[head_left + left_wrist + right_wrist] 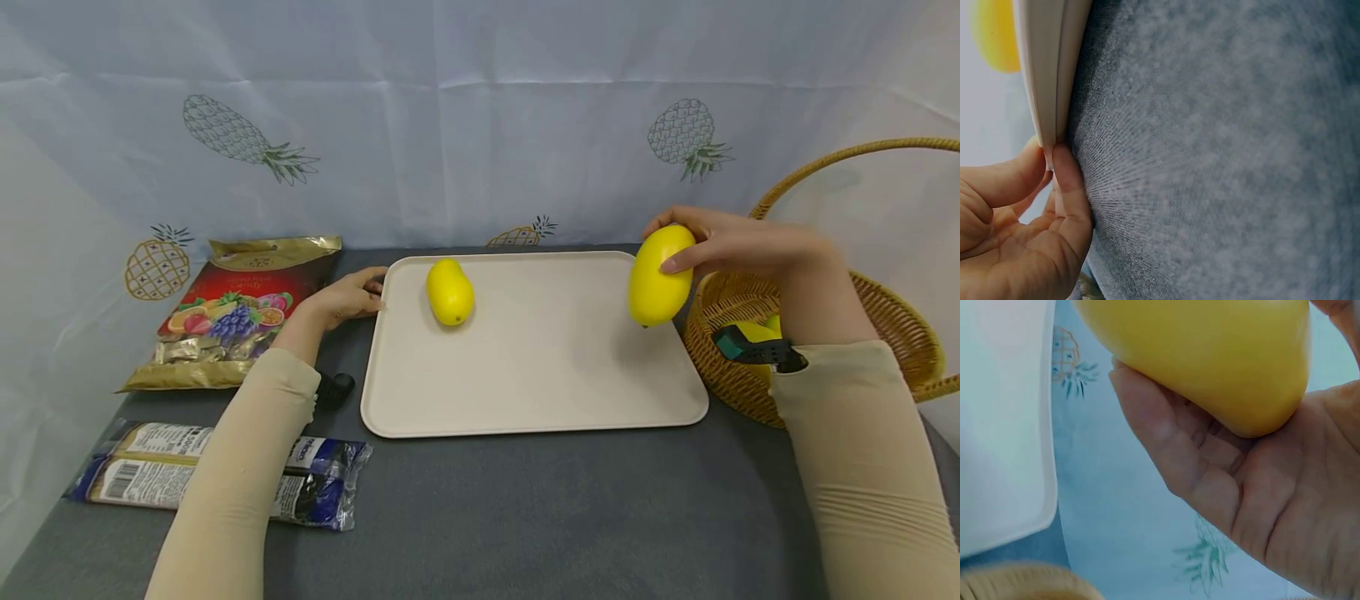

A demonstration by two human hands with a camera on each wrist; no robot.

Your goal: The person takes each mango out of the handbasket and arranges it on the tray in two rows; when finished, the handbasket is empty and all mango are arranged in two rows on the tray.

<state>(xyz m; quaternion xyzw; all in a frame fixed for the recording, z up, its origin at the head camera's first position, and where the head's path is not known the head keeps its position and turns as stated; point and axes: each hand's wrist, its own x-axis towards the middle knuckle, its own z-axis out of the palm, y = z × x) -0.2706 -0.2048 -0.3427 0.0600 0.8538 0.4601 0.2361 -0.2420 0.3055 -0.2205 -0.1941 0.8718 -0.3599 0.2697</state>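
My right hand [723, 240] grips a smooth yellow mango [654, 279], holding it above the right end of a beige tray [540, 375]. In the right wrist view the fingers curl round the mango [1222, 356] from below, with part of the thumb at the upper right edge. A second yellow mango [450, 292] lies on the tray near its left end. At the tray's left edge is my left hand [348, 296]. The left wrist view shows its thumb and fingers pinching the tray's rim [1047, 75].
A wicker basket [918, 333] with a tall handle stands right of the tray, yellow and green fruit inside, partly hidden by my right arm. On the left lie a candy bag [240, 308] and a blue-and-white plastic package [150, 483]. A pineapple-printed cloth [465, 150] hangs behind.
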